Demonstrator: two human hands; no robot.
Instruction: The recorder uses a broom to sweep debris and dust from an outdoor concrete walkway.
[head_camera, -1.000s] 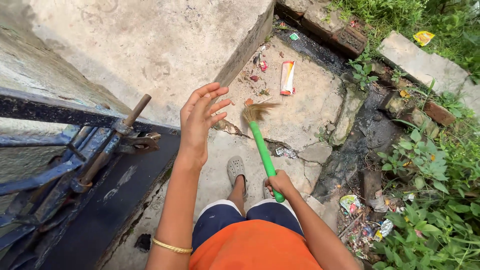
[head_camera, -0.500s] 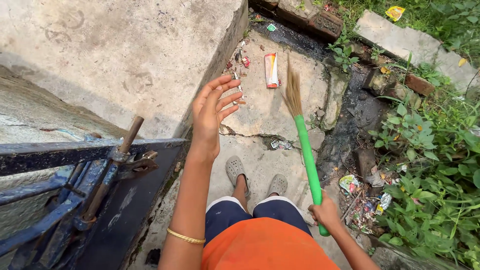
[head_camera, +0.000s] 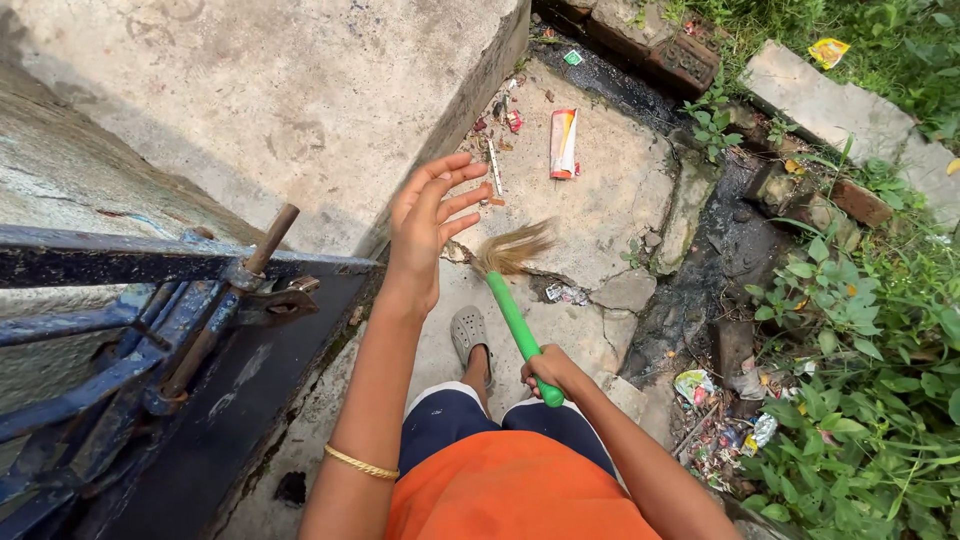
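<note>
Two hands are in view, and each does a different thing. The right hand (head_camera: 548, 372) is wrapped tight around the low end of a broom (head_camera: 515, 300) with a green handle, so that grip is closed on the broom. The broom leans forward from the hand, and its straw bristles (head_camera: 512, 250) press bent on the cracked concrete floor (head_camera: 610, 200), just past the grey sandal (head_camera: 470, 332). The left hand (head_camera: 425, 235) is up in the air with fingers spread wide; that grip is open and holds nothing. Beside it are a blue metal gate (head_camera: 150, 320) and a big concrete slab (head_camera: 280, 110). This looks like the middle of a sweeping stroke. Litter lies ahead of the bristles: an orange and white tube (head_camera: 563, 143), small red scraps (head_camera: 512, 120) by the slab and a crumpled wrapper (head_camera: 566, 293) near the crack. A good next stroke would need the bristles flat on the floor behind the litter, pushed with steady force across the bumpy cracks.
</note>
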